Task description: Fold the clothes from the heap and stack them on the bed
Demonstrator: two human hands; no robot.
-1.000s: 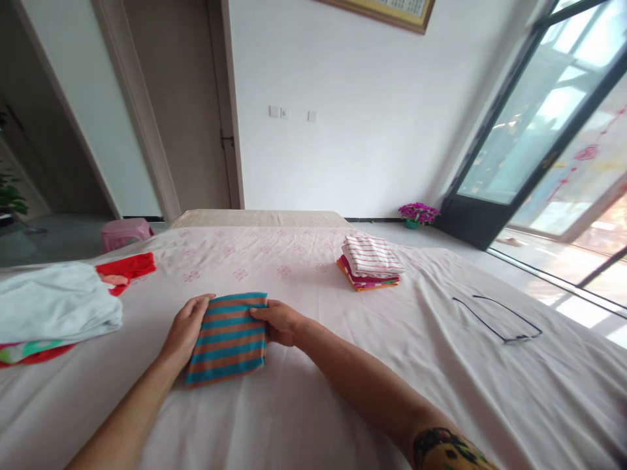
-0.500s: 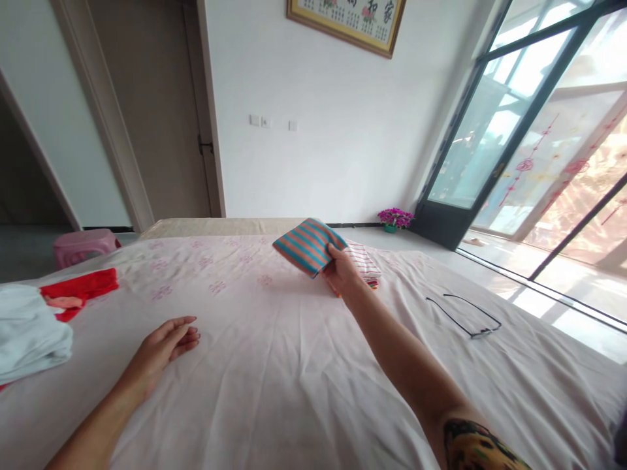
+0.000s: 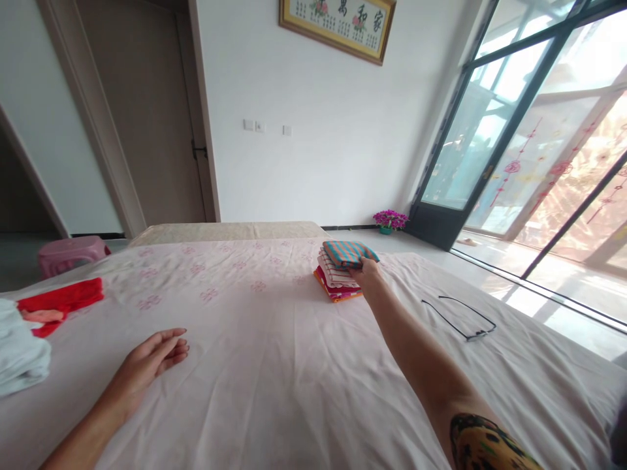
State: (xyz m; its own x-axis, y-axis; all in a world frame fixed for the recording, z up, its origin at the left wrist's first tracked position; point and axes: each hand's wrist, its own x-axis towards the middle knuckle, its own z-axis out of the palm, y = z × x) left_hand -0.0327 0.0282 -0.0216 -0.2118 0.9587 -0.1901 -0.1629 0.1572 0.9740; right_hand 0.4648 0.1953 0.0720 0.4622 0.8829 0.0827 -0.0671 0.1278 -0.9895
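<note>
A folded blue-and-orange striped cloth (image 3: 345, 252) lies on top of a pile of folded cloths (image 3: 331, 274). Below it the pile shows white-and-red stripes, then magenta and orange layers. My right hand (image 3: 368, 271) grips the near right corner of the striped cloth, and its lower fingers are partly hidden. Over the bed sheet (image 3: 255, 365), at the left, my left hand (image 3: 154, 356) holds nothing, its fingers loosely extended.
White cloth (image 3: 22, 346) and a red garment (image 3: 73, 300) lie at the sheet's left side. Black-framed glasses (image 3: 477, 335) rest right of my right forearm. Beyond the bed are a pink stool (image 3: 73, 254) and potted purple flowers (image 3: 389, 220).
My right hand has brought the striped cloth right and down from the air onto the pile. The left hand stays over the sheet, holding nothing. The view has shifted slightly.
</note>
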